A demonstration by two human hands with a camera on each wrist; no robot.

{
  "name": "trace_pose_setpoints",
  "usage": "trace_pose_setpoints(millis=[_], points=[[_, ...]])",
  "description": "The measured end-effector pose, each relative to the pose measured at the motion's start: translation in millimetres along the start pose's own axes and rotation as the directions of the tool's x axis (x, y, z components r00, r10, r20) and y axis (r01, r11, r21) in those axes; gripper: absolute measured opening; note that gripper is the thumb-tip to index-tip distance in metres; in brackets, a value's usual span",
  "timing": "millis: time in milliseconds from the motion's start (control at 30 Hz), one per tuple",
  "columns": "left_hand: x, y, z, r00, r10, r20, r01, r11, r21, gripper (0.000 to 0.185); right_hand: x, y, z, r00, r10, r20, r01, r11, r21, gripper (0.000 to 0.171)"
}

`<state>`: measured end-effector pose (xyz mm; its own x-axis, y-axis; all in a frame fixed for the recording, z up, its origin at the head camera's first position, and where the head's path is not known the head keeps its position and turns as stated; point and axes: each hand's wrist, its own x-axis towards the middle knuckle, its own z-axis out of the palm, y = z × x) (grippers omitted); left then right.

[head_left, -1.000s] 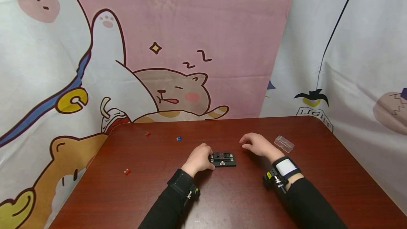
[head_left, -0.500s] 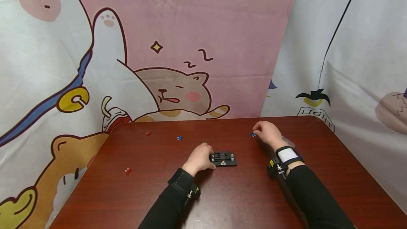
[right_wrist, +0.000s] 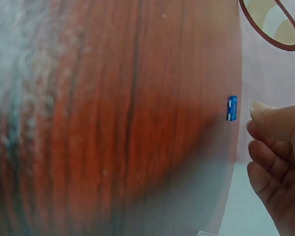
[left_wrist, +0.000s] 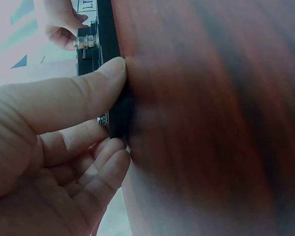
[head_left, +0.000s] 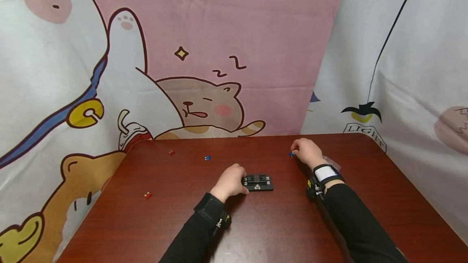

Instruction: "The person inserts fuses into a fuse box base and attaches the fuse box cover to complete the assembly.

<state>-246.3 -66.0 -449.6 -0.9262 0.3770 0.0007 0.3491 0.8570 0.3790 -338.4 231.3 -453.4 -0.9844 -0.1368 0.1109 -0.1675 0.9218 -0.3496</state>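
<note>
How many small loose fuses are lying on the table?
4: a red fuse far left, a blue fuse beside it, another red fuse nearer left, and a blue one at the right hand. Hands may hide more.

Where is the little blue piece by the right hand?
In the head view the little blue piece lies on the table, just off the right hand fingertips, beyond and to the right of the black block.

Open dark-red wooden tabletop [head_left: 274, 222] between small black fuse block [head_left: 258, 182] and tiny blue fuse [head_left: 291, 154]; clear plastic cover [head_left: 330, 160] crowds the right wrist; loose fuses far left.
</note>
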Motion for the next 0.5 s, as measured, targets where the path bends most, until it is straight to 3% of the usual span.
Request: trace_pose_setpoints(millis=[167,500], points=[[0.3,0.2,-0.1,1.000,-0.004,-0.001,0.004,1.000,0.005,0.046,2.2,0.0,3.6,0.999,-0.036,0.007,0.036,0.999,-0.029,0.005],[0.7,0.8,0.2,1.000,0.016,-0.004,-0.016,0.999,0.029,0.045,4.9,1.9,9.7,1.000,-0.014,0.016,0.015,0.999,-0.037,0.004]])
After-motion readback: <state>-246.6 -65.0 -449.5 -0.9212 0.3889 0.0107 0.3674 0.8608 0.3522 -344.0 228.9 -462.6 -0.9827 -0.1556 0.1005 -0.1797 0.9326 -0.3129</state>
